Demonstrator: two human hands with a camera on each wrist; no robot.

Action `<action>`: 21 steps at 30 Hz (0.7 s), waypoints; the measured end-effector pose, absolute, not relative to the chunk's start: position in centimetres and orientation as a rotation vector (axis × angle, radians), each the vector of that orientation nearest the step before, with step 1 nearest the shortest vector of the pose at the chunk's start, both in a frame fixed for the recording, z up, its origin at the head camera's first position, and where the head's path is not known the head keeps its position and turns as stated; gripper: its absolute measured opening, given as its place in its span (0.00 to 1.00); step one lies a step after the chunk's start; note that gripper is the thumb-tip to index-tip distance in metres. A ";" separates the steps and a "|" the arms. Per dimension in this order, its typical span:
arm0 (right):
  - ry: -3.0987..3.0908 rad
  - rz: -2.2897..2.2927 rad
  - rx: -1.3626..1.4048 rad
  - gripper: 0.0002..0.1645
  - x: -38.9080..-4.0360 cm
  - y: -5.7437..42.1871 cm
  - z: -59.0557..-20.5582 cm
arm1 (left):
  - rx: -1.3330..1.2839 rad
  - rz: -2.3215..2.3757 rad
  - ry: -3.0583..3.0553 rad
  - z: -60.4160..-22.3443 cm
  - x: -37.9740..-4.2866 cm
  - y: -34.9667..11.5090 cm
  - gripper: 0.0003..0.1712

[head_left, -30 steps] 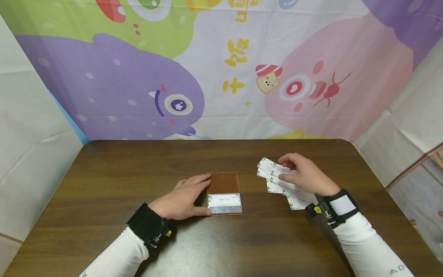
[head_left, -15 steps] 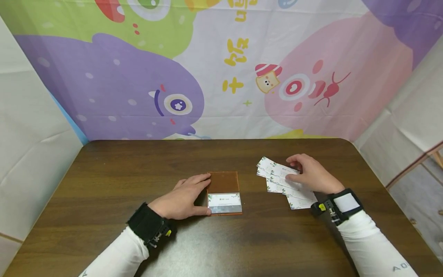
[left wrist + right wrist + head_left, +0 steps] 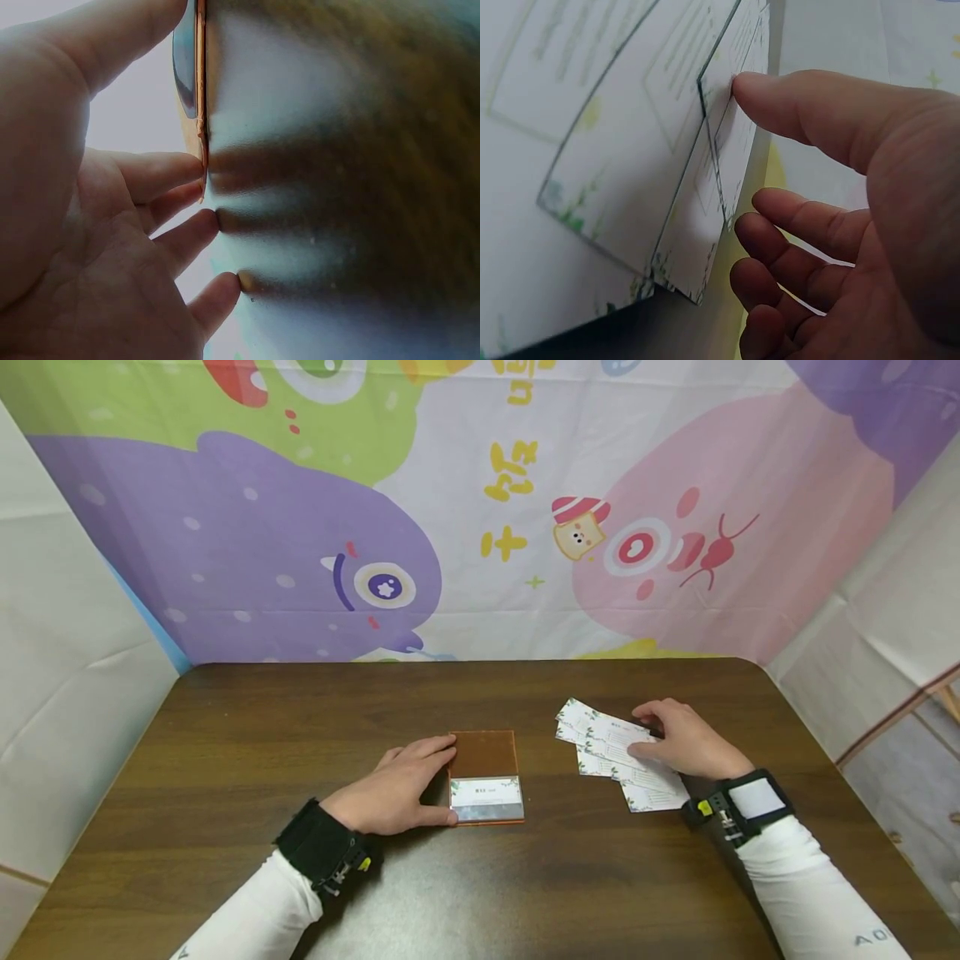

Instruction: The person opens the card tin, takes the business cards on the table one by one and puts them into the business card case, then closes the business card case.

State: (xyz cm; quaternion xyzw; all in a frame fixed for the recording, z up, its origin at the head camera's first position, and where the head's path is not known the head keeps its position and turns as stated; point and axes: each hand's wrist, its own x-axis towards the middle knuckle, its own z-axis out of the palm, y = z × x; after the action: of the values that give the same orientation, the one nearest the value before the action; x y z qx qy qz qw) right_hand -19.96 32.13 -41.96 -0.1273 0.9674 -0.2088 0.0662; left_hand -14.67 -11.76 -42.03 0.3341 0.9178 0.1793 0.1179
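Note:
A brown, translucent-edged card holder [image 3: 483, 753] lies unfolded in mid-table, with a white leaf-printed card [image 3: 486, 790] in its lower pocket. My left hand [image 3: 390, 789] steadies the holder's left side with thumb and fingertips; in the left wrist view, the fingertips [image 3: 201, 166] meet its thin edge and the tabletop. To the right, several white printed cards [image 3: 603, 737] lie in an overlapping spread. My right hand [image 3: 690, 742] is over their right end, its thumb [image 3: 754, 94] touching a card while the other fingers bend loosely beside the cards' edge.
The dark wood table [image 3: 300, 710] reaches back to a cartoon-print cloth [image 3: 480, 527]. White sheeting [image 3: 75, 652] hangs at both sides. Each wrist wears a black strap with a small camera, such as the right wrist strap [image 3: 738, 807].
My right hand has slid to the right across the cards, uncovering more of them. The cards, the card holder and my left hand stay in place.

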 end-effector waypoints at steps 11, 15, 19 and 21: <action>2.922 -0.582 -0.367 0.33 -19.8 32.4 -42.2 | 0.980 0.526 2.697 -42.1 -14.7 -11.7 0.52; 2.921 -0.585 -0.359 0.32 -19.8 32.4 -42.2 | 0.986 0.526 2.700 -42.1 -14.7 -11.7 0.52; 2.926 -0.594 -0.354 0.31 -19.7 32.2 -42.0 | 0.988 0.522 2.703 -42.2 -14.7 -11.8 0.52; 2.930 -0.601 -0.356 0.30 -19.7 32.2 -42.0 | 0.988 0.523 2.704 -42.1 -14.7 -11.8 0.53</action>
State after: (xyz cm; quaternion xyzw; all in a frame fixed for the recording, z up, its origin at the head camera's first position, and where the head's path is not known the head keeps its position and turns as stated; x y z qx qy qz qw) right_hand -19.74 32.18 -41.97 -0.1179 0.9707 -0.1990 0.0645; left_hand -14.74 -11.76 -42.13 0.3356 0.9188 0.1776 0.1075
